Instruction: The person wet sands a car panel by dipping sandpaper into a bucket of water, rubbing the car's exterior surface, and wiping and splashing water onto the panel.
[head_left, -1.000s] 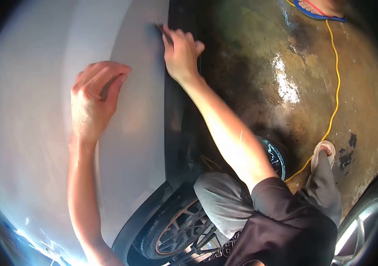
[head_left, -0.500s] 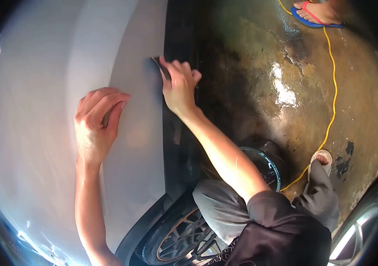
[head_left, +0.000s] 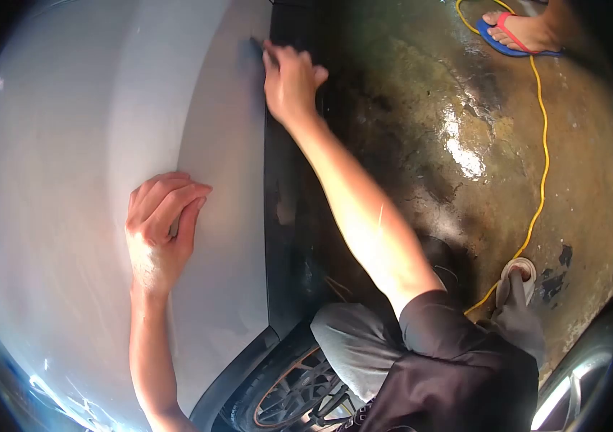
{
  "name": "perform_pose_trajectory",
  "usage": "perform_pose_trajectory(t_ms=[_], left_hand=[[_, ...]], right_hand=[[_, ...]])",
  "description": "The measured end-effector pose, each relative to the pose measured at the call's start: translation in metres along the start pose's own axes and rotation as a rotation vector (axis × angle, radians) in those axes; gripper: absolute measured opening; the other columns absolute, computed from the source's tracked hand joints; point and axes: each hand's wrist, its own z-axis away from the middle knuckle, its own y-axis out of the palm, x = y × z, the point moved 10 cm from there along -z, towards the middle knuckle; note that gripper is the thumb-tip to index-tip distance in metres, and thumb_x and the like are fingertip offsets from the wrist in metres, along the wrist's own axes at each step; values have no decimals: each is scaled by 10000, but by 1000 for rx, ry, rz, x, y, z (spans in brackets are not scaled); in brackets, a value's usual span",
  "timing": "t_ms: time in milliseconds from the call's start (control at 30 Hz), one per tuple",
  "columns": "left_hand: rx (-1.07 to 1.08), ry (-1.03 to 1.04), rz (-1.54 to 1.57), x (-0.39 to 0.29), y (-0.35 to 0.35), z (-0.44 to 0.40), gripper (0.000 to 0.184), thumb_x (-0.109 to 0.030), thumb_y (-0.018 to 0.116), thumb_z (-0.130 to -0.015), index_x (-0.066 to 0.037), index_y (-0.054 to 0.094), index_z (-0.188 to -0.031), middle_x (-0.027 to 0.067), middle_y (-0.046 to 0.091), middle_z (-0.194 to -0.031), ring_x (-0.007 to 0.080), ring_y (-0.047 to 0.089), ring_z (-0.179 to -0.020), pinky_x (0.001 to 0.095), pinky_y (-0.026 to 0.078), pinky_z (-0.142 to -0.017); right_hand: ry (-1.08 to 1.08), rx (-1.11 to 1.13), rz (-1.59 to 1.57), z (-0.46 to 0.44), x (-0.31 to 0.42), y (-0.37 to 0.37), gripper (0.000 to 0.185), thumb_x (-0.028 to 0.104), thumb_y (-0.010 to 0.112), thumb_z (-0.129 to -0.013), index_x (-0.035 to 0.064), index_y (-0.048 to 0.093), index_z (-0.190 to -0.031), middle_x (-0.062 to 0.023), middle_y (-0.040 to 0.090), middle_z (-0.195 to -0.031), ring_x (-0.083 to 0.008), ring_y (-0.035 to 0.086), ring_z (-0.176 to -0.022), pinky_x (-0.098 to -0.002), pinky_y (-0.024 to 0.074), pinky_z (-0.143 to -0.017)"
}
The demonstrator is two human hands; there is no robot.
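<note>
A light grey car panel (head_left: 213, 266) fills the left side of the view, with a dark trim strip (head_left: 281, 216) along its right edge. My right hand (head_left: 292, 83), near the top, is closed on a thin dark flat pad (head_left: 257, 47). The pad lies against the panel near the trim and is blurred. Lower down, my left hand (head_left: 162, 230) rests over the panel, fingers curled and thumb close to the index finger. Whatever may be between those fingers is hidden.
Below the panel is a car wheel (head_left: 296, 392); another wheel (head_left: 580, 381) stands at lower right. A yellow cable (head_left: 545, 144) crosses the wet, stained floor (head_left: 407, 108). Someone's foot in a blue flip-flop (head_left: 511, 39) is at the top right.
My right hand has slid the dark pad farther up along the panel edge. My left hand has shifted slightly down the view. The bluish rim near my right arm is now hidden.
</note>
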Motion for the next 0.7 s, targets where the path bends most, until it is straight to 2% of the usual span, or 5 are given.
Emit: perform_pose_trajectory(t_ms=[167, 233, 367, 467, 700], left_hand=[[12, 5, -4, -1, -3, -5, 171, 49, 775, -787, -86, 745, -888, 23, 711, -892, 221, 701, -957, 363, 511, -862], [20, 14, -17, -2, -1, -4, 185, 54, 781, -773, -87, 747, -888, 23, 713, -896, 226, 704, -960, 365, 513, -855], [22, 8, -20, -1, 1, -5, 199, 58, 784, -763, -92, 750, -889, 21, 715, -894, 233, 708, -961, 365, 515, -852], [29, 2, -21, -4, -1, -5, 204, 57, 786, -758, -98, 753, -887, 18, 715, -885, 238, 709, -961, 367, 517, -854], [62, -18, -16, -3, 1, -7, 212, 73, 771, -748, -88, 744, -883, 19, 718, -880, 249, 709, -966, 368, 511, -866]], right_hand=[[6, 88, 37, 50, 6, -7, 402, 126, 707, -888, 82, 693, -1287, -34, 647, -992, -272, 560, -1005, -483, 318, -867], [38, 147, -4, 84, 15, -17, 306, 145, 665, -974, 110, 711, -1275, -24, 660, -944, -266, 587, -975, -444, 319, -857], [-26, -51, 5, 6, -1, -2, 269, 157, 663, -981, 110, 733, -1236, -44, 676, -973, -265, 586, -977, -456, 316, -866], [-10, -16, 45, -37, -9, 9, 306, 122, 646, -973, 107, 712, -1272, -55, 671, -985, -275, 579, -987, -479, 320, -877], [115, 207, -30, 61, 9, -2, 322, 111, 655, -953, 89, 704, -1270, -46, 647, -975, -269, 565, -985, -456, 307, -866]])
